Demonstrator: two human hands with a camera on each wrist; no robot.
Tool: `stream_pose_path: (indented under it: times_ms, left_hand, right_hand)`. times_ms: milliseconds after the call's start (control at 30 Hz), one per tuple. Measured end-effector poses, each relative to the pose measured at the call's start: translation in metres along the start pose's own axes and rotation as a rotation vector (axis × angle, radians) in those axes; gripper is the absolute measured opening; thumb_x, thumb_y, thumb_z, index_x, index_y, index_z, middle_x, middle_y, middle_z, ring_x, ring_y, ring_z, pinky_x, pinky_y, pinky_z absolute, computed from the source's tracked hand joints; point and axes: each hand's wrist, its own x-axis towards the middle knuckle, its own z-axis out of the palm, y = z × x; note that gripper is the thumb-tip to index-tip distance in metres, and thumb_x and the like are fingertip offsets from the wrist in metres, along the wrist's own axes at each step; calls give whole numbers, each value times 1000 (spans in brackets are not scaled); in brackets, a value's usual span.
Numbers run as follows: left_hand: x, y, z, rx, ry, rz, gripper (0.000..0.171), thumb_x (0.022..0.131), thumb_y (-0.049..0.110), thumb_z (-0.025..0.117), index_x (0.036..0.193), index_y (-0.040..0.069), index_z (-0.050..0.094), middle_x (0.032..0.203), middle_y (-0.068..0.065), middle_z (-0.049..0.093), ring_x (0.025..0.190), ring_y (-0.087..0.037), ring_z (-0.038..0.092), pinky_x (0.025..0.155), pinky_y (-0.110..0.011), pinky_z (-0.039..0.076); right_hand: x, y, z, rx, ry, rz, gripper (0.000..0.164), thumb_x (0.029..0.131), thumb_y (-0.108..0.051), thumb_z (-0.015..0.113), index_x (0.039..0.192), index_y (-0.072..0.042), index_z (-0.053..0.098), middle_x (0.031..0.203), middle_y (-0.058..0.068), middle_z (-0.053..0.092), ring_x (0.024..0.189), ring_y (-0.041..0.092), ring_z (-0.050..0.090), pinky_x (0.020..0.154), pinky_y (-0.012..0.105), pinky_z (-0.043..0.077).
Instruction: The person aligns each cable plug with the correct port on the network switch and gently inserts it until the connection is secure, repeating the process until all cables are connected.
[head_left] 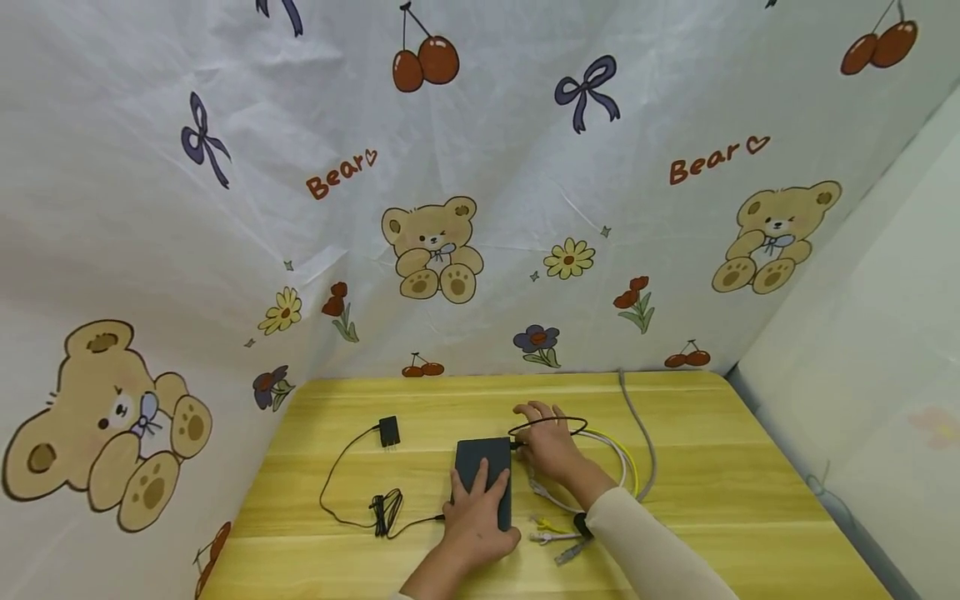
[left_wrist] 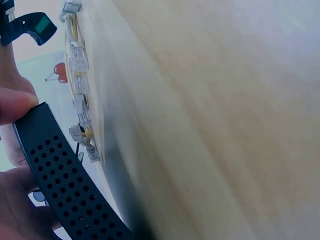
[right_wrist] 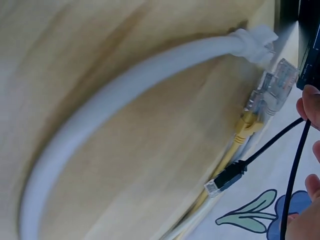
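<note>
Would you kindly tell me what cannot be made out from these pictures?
Head view: part of the dark box's top, covered by the left hand.
Right wrist view: whether the black cable is fully plugged into the box, hidden by the right hand and the right edge.
Right wrist view: the thick pale cable's far end, cut off below.
Head view: any lettering on the power adapter, too small.

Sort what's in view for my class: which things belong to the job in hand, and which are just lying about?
Apparently in the job:
- black box, under the left hand
- black cable, held by the right hand
- power adapter, its cord reaching the box

Apparently lying about:
- yellow cable
- white cable
- grey cable
</note>
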Motion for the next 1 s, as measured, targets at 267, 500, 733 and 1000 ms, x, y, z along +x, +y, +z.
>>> stream_pose_path:
  times_ms: [267, 500, 733, 1000]
  left_hand:
    - [2, -2, 3, 20, -20, 3, 85, 76, 45, 75, 153, 34, 42, 165, -11, 21, 141, -66, 4, 84, -84, 31]
    - [4, 0, 1, 9, -46, -9, 87, 75, 43, 77, 154, 36, 40, 166, -10, 19, 142, -64, 3, 83, -82, 33]
    - [2, 0, 2, 5, -49, 2, 87, 76, 43, 76, 154, 32, 39, 166, -12, 16, 141, -66, 1, 82, -84, 32]
    - [1, 0, 3, -1, -38, 6, 87, 77, 44, 76, 155, 29, 39, 166, -13, 16, 141, -65, -1, 82, -84, 31]
  right_hand:
    - [-9, 4, 0, 8, 43, -6, 11, 83, -22, 82, 94, -17, 82, 141, 8, 54, 133, 39, 44, 107, 65, 33]
    - [-15, 10, -6, -18, 87, -66, 17, 81, -14, 83, 97, -14, 81, 140, 11, 56, 129, 41, 48, 105, 58, 39]
    - [-25, 13, -15, 16, 112, -168, 13, 88, -8, 75, 100, -11, 78, 133, 8, 62, 126, 30, 55, 98, 44, 50]
    - [-47, 20, -16, 13, 147, -349, 13, 87, -4, 75, 99, -8, 77, 115, 8, 69, 106, 25, 65, 89, 39, 55]
